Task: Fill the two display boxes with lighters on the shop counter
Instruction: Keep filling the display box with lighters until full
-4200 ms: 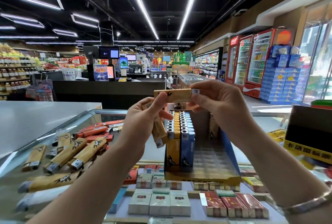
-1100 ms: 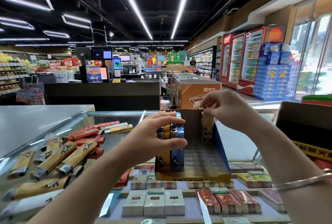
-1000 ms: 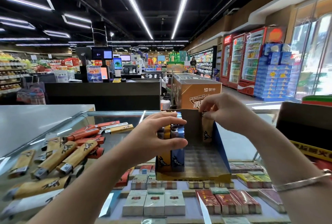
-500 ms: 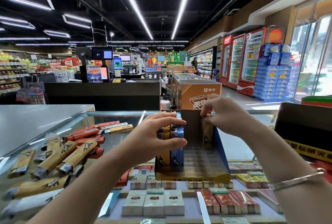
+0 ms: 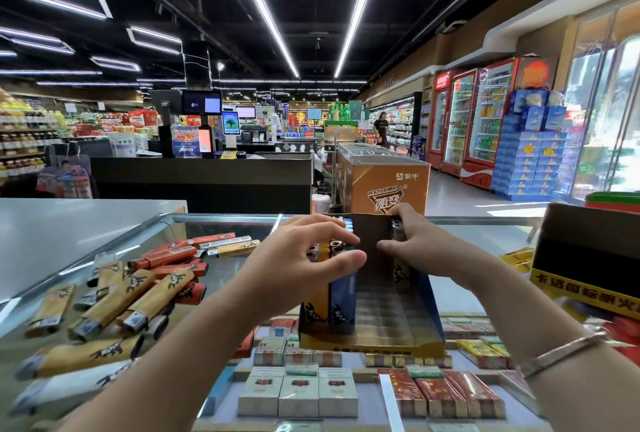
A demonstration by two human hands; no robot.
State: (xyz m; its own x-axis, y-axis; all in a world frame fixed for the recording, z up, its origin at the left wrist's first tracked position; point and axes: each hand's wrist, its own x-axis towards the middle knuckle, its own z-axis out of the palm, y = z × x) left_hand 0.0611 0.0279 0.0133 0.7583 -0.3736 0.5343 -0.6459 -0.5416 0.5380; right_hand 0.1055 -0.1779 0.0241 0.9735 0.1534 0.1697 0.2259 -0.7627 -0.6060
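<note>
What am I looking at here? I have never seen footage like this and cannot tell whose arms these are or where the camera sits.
The camera is worn on a person's head and looks forward and down, so both arms are that person's own. They stand at a glass shop counter. On it stands a display box, partly filled with upright lighters on its left side. The left hand rests curled over those lighters. The right hand pinches one lighter at the box's back right corner. Loose lighters lie piled at the left. A second box stands at the right. Cigarette packs show beneath the glass.
</note>
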